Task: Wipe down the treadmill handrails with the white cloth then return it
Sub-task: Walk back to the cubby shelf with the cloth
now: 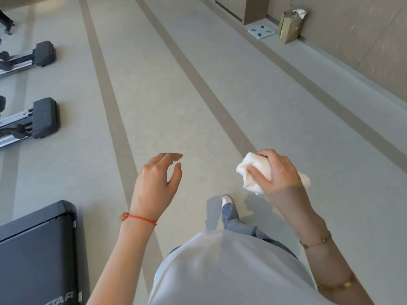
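A grey gym floor [154, 89] with darker stripes runs ahead beside a beige wall [363, 40]. The right hand [277, 172] has its grip closed around the crumpled white cloth [253, 175], held in the air. The left hand [154, 183] is empty, fingers loosely spread. A dark treadmill end [37, 249] is at lower left.

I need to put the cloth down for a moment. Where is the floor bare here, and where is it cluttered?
The floor is bare ahead of both hands, across the darker stripes. Crowded spots: machine feet at left, treadmill end lower left, and the scale and paper bag by the right wall.
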